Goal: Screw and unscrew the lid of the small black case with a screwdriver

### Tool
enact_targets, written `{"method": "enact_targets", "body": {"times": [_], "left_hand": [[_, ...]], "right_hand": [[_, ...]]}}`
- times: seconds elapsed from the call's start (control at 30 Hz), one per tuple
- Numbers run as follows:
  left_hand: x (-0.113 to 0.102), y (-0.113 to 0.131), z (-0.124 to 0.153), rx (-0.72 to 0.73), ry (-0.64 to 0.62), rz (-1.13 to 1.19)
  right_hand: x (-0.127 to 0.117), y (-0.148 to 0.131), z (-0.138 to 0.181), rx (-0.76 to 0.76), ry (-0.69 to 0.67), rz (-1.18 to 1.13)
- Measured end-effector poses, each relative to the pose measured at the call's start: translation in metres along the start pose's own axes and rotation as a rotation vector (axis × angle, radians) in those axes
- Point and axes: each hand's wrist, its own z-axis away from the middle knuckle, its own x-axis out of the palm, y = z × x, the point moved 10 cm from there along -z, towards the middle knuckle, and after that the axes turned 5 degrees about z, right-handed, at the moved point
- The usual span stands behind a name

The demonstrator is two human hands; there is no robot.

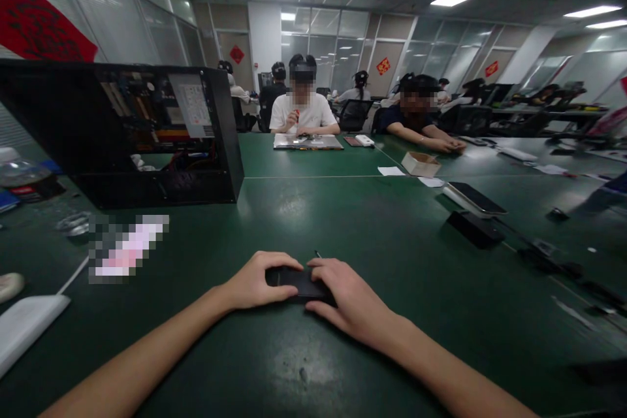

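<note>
A small flat black object (298, 283) lies on the green table (353, 222) in front of me. My left hand (257, 279) curls round its left end, fingers closed over it. My right hand (345, 297) covers its right end, fingers bent onto it. A thin dark tip (318, 253) sticks up just behind my right hand; I cannot make out what it is. Both forearms rest on the table.
An open black computer case (147, 137) stands at the left back. White items (27, 326) lie at the left edge. A phone (477, 198), black box (474, 228) and small cardboard box (420, 163) sit at right. Other people sit across the table.
</note>
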Motion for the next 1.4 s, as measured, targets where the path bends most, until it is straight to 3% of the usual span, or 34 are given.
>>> {"method": "enact_targets", "body": {"times": [0.1, 0.2, 0.3, 0.37, 0.5, 0.57, 0.67, 0.87, 1.03, 1.4], "left_hand": [[0.004, 0.008, -0.001, 0.014, 0.027, 0.009], [0.011, 0.012, -0.003, 0.006, 0.046, 0.019], [0.015, 0.012, -0.008, -0.016, 0.050, 0.031], [0.012, 0.010, -0.014, -0.051, 0.070, 0.041], [0.008, 0.002, -0.022, -0.169, 0.091, 0.059], [0.008, 0.000, -0.024, -0.214, 0.120, 0.044], [0.007, 0.000, -0.025, -0.214, 0.206, 0.009], [0.009, -0.005, -0.023, -0.192, 0.206, 0.008], [0.008, -0.004, -0.021, -0.158, 0.172, 0.007], [0.009, -0.002, -0.022, -0.160, 0.151, -0.009]], "right_hand": [[-0.015, 0.020, 0.018, 0.073, 0.024, 0.105], [-0.011, 0.047, 0.040, 0.241, -0.038, 0.073], [-0.011, 0.059, 0.051, 0.266, -0.051, 0.020], [-0.032, 0.062, 0.047, 0.247, 0.056, 0.010], [-0.099, 0.061, 0.020, 0.197, 0.265, -0.042], [-0.126, 0.054, -0.003, 0.182, 0.264, -0.055], [-0.146, 0.029, -0.040, 0.075, 0.175, 0.007], [-0.130, -0.016, -0.076, -0.172, -0.013, 0.073], [-0.116, -0.015, -0.080, -0.204, -0.035, 0.056], [-0.114, -0.010, -0.078, -0.199, -0.030, 0.082]]}}
